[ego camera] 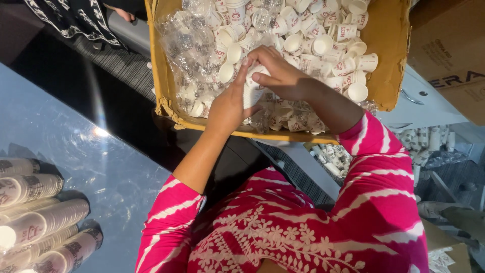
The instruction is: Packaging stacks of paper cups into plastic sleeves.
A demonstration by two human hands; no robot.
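- Nearest me, on the glossy blue table at lower left, long nested rows of paper cups lie on their sides, touching one another.
- Further out, my left hand and right hand meet over the box; both are wrapped around a short stack of white paper cups – left palm along its side, right fingers curled over the top.
- I judge the stack light and thin-walled (easily crushed, and smooth enough to slide apart), so it is best held round the side walls with a gentle squeeze rather than by the rims.
- Beyond, the open cardboard box holds loose white cups with red print, jumbled – plus crumpled clear plastic wrap on its left side.
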